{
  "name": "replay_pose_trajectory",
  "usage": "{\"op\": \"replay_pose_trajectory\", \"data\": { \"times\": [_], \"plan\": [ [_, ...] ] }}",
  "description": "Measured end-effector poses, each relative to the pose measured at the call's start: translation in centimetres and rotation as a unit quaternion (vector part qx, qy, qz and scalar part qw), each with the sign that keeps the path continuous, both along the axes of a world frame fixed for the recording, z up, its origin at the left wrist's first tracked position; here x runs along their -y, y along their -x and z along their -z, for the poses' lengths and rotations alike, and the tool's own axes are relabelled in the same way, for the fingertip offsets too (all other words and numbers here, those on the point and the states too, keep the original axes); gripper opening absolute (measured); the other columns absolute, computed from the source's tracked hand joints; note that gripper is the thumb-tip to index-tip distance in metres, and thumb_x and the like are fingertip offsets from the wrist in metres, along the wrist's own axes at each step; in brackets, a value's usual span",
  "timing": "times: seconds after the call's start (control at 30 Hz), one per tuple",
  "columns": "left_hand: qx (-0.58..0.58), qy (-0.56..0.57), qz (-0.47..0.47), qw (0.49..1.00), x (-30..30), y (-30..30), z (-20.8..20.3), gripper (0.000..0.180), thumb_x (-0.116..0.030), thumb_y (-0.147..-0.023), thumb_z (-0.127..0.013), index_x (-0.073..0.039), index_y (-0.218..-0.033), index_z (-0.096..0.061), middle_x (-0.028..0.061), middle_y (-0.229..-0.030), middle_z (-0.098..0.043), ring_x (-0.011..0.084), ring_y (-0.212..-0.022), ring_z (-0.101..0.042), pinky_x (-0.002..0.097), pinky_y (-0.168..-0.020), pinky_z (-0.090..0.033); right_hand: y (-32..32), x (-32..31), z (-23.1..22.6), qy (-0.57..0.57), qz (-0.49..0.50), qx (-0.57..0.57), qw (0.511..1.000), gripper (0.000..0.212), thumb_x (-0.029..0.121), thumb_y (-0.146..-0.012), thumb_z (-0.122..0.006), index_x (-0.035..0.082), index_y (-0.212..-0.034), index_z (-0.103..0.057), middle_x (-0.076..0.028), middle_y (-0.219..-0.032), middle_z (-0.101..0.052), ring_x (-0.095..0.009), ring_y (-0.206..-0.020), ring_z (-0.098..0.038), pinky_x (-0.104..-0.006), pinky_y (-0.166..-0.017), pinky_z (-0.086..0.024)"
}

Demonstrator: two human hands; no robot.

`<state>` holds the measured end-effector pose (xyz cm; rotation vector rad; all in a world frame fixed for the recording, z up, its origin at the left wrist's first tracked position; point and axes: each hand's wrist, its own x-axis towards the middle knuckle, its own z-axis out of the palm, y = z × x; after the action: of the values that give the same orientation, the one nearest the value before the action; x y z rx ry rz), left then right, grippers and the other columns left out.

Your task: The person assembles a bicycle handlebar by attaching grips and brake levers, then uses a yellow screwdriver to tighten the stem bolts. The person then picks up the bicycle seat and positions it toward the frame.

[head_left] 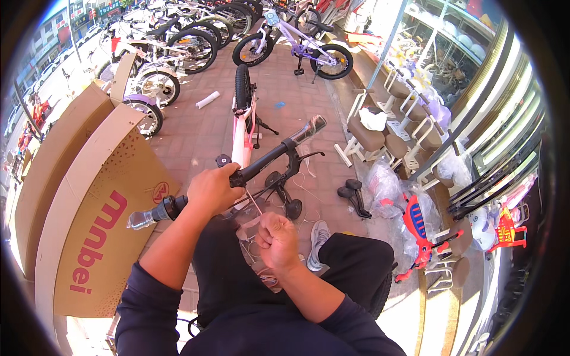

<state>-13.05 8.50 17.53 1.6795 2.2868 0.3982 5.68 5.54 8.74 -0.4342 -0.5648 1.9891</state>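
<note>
A small bicycle with a white and pink frame (240, 142) stands between my legs, its black handlebar (264, 165) running slantwise in front of me. My left hand (211, 188) is closed around the middle of the handlebar, by the stem. My right hand (278, 242) is pinched on a thin metal rod (254, 202), which looks like a hex key and reaches up toward the stem; its tip is hidden near my left fingers. Clear plastic wraps both grips, such as the far grip (310, 128). A black brake lever (311, 155) sticks out beside that grip.
Large cardboard boxes (113, 231) stand at my left. Parked bicycles (196, 47) fill the back, with a lilac bicycle (297, 47) behind mine. Right lie black parts (354, 196), plastic bags (383, 184), a red and blue ride-on toy (417, 228) and brown seats (368, 133).
</note>
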Motion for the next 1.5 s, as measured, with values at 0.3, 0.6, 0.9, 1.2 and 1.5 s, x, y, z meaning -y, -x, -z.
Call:
{"op": "replay_pose_trajectory", "data": {
  "times": [0.3, 0.6, 0.9, 1.2, 1.5],
  "plan": [
    [0.014, -0.003, 0.001, 1.0, 0.0, 0.4, -0.6, 0.048, -0.048, -0.088, -0.073, -0.024, -0.129, -0.072, 0.0174, -0.105, -0.077, 0.0389, -0.103, -0.073, 0.0508, -0.089, -0.058, -0.9, -0.8, -2.9, -0.325, 0.096, 0.328, 0.882, 0.044, 0.017, -0.097, -0.079, 0.001, -0.065, -0.053, -0.004, -0.082, -0.065, -0.011, -0.069, -0.053, -0.0288, -0.063, -0.041],
    [0.025, -0.005, -0.013, 1.0, 0.0, 0.0, -0.9, 0.047, -0.056, -0.092, -0.07, -0.022, -0.124, -0.073, 0.0191, -0.103, -0.076, 0.0408, -0.102, -0.073, 0.0526, -0.088, -0.057, -0.6, -2.8, -3.7, -0.414, 0.107, 0.387, 0.817, 0.042, 0.018, -0.092, -0.082, 0.0, -0.065, -0.055, -0.009, -0.075, -0.064, -0.018, -0.062, -0.058, -0.0336, -0.059, -0.044],
    [0.034, -0.008, -0.009, 0.999, -0.1, 0.1, -0.7, 0.05, -0.052, -0.09, -0.073, -0.02, -0.129, -0.074, 0.0186, -0.106, -0.077, 0.0399, -0.104, -0.072, 0.0506, -0.089, -0.056, -0.3, -4.2, -5.2, -0.452, -0.04, 0.363, 0.814, 0.052, 0.044, -0.102, -0.068, 0.006, -0.069, -0.062, -0.005, -0.069, -0.059, -0.017, -0.054, -0.055, -0.0343, -0.051, -0.041],
    [0.027, 0.0, -0.003, 1.0, 0.2, 0.5, -0.8, 0.042, -0.046, -0.092, -0.072, -0.023, -0.127, -0.073, 0.0173, -0.108, -0.077, 0.0382, -0.106, -0.073, 0.0511, -0.09, -0.057, 0.3, -2.6, -4.9, -0.407, 0.212, 0.469, 0.755, 0.047, 0.04, -0.092, -0.083, 0.008, -0.119, -0.061, -0.013, -0.112, -0.067, -0.021, -0.077, -0.067, -0.0374, -0.072, -0.055],
    [0.031, 0.007, -0.003, 0.999, 0.1, 0.1, -1.4, 0.042, -0.046, -0.093, -0.072, -0.022, -0.128, -0.073, 0.0165, -0.11, -0.077, 0.0372, -0.107, -0.072, 0.0506, -0.091, -0.057, -3.4, -8.2, -7.8, -0.872, 0.123, 0.449, 0.151, 0.026, 0.023, -0.083, -0.07, 0.005, -0.102, -0.07, -0.011, -0.102, -0.065, -0.021, -0.078, -0.058, -0.0355, -0.069, -0.042]
  ]
}}
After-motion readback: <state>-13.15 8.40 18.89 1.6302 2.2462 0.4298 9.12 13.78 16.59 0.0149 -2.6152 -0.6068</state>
